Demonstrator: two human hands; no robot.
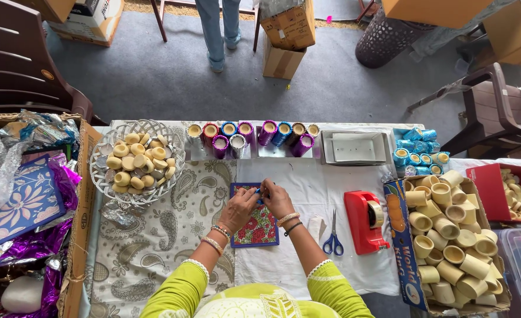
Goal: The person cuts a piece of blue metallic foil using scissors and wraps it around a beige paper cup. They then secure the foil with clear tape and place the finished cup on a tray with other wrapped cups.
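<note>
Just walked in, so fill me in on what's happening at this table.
A person seated at the table has both hands on a small flower-patterned card: the left hand and the right hand meet at its top edge. Blue-handled scissors and a red tape dispenser lie to their right. A wire basket holds pale round cups, and a cardboard box holds more.

Your left hand [237, 208] and right hand [278, 198] meet over the top edge of a flat rectangular card with a blue border and red floral print [256, 225], fingertips pinching there. Blue-handled scissors [333, 241] and a red tape dispenser [364, 221] lie to your right; a silver wire basket of pale round cups [103, 154] sits to your left.
</note>
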